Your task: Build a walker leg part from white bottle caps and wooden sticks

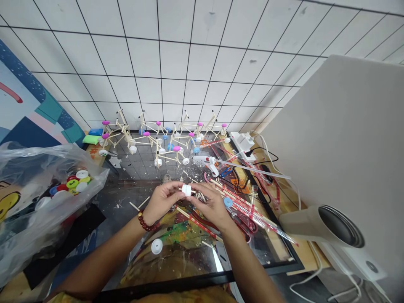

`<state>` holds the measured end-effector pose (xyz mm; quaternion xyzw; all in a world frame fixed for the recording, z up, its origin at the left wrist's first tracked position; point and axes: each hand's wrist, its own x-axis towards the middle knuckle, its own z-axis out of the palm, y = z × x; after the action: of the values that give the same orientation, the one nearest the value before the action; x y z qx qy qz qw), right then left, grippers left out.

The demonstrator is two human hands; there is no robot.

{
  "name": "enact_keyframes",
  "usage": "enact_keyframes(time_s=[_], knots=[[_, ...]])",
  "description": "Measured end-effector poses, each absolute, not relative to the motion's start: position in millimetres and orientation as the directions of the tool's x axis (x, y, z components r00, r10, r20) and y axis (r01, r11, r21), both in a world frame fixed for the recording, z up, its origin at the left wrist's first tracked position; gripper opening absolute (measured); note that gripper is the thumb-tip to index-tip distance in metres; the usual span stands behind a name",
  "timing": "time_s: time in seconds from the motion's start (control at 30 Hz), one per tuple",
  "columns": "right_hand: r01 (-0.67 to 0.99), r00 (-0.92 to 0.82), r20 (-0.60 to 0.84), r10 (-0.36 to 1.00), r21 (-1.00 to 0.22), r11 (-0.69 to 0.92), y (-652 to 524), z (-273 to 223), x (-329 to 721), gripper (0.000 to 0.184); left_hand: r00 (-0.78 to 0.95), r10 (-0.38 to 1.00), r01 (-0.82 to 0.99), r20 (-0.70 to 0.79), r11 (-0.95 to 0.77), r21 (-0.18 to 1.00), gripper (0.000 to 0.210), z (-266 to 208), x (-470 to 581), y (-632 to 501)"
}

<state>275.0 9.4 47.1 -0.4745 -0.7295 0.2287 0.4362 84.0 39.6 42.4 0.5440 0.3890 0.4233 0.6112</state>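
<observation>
My left hand [163,201] and my right hand [211,205] meet over the glassy tabletop. Between their fingertips is a pair of white bottle caps [186,190] pressed face to face, with short bits of wooden stick showing at both sides. Thumb and fingers of each hand pinch the pair from opposite ends. Below my left hand lies a loose white cap [157,246]. A light blue cap [227,202] rests just right of my right hand, on a bundle of chopsticks in red-printed wrappers [241,206].
Behind stand several small stick-built bicycles [167,156] with cap wheels and pink seats. A white glue gun [206,162] lies before them. Left is a clear bag [19,235] of coloured caps; right are red-handled scissors [251,223], a power strip [242,144] and a white cylinder [303,225].
</observation>
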Motion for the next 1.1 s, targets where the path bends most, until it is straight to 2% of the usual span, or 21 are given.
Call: enact_keyframes(time_s=[0.27,0.6,0.67,0.77,0.83,0.93,1.1], knots=[[0.438,-0.175,0.449,0.876,-0.761,0.477,12,41,276,0.023,0.322,0.947,-0.115,-0.02,0.06,0.991,0.035,37,86,38],[0.494,-0.177,0.496,0.85,-0.702,0.513,13,37,276,0.025,0.267,0.962,-0.149,-0.049,0.091,0.985,0.033,35,88,36],[0.533,-0.168,0.479,0.862,-0.691,0.488,12,37,277,0.031,0.292,0.952,-0.209,-0.095,0.16,0.965,0.033,39,89,36],[0.563,-0.146,0.461,0.875,-0.689,0.457,12,39,278,0.057,0.375,0.9,-0.323,-0.222,0.352,0.879,0.035,47,90,35],[0.555,-0.147,0.454,0.879,-0.698,0.453,12,41,278,0.062,0.413,0.858,-0.354,-0.305,0.46,0.814,0.037,51,90,35],[0.521,-0.167,0.431,0.887,-0.725,0.451,11,45,277,0.049,0.421,0.827,-0.358,-0.373,0.529,0.769,0.041,52,90,35],[0.431,-0.164,0.398,0.903,-0.794,0.428,11,48,274,0.03,0.414,0.82,-0.363,-0.395,0.546,0.755,0.045,47,90,36]])
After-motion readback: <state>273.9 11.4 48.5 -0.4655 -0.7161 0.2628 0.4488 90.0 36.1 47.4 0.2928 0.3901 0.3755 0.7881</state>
